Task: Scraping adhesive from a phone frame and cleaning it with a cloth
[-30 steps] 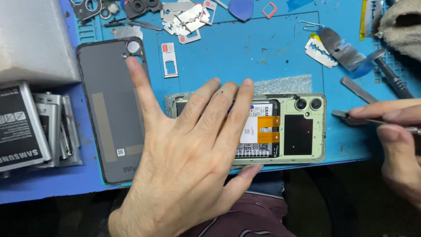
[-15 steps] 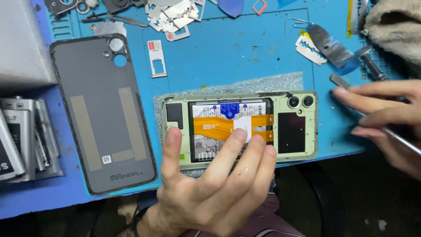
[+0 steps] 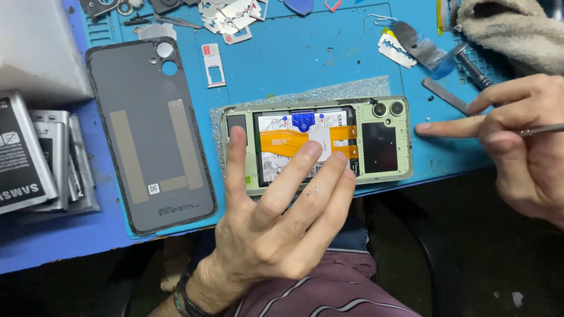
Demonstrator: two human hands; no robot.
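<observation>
An opened pale green phone (image 3: 385, 141) lies face down on the blue work mat (image 3: 305, 64), showing its battery and an orange flex cable (image 3: 279, 141). My left hand (image 3: 276, 226) hovers palm up over the phone's near edge, fingers spread, holding nothing. My right hand (image 3: 517, 152) sits to the right of the phone, gripping a thin metal tool (image 3: 543, 130), with the index finger stretched out and its tip on the mat close to the phone's right end. The removed grey back cover (image 3: 147, 129) lies to the left of the phone.
Loose batteries (image 3: 32, 155) are stacked at the left edge beside a grey box (image 3: 35, 47). A card tray (image 3: 212, 64), metal scraps (image 3: 226, 14), a razor blade (image 3: 395, 50), metal pry tools (image 3: 443, 94) and a beige cloth (image 3: 511, 32) lie along the back and right.
My left hand has drawn back from over the phone toward me and turned palm up, uncovering the battery and flex cable. My right hand has stayed at the right with its tool.
</observation>
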